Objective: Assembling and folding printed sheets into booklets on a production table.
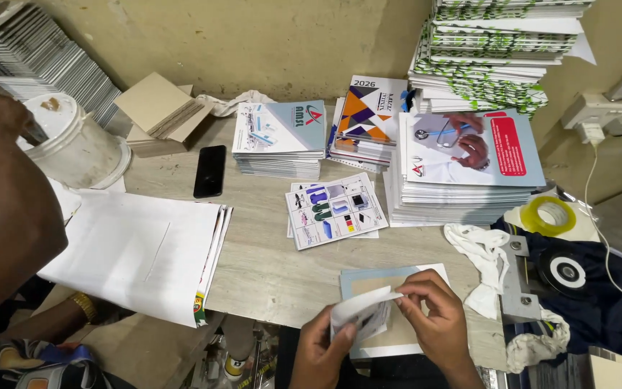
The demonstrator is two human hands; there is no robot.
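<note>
My left hand (319,354) and my right hand (435,317) hold a small white folded paper (360,310) between them at the table's near edge. The right thumb and forefinger pinch its upper right corner, while the left fingers grip its lower left side. Under the hands lies a flat cover sheet (397,282) with a brown middle and a pale blue border.
Stacks of printed booklets (280,138) (469,167) stand at the back, loose picture sheets (334,210) in the middle. A black phone (210,171), a white bucket (73,148), large white sheets (138,252), yellow tape (552,215) and a white cloth (485,259) surround them. Another person's arm (1,194) reaches in at left.
</note>
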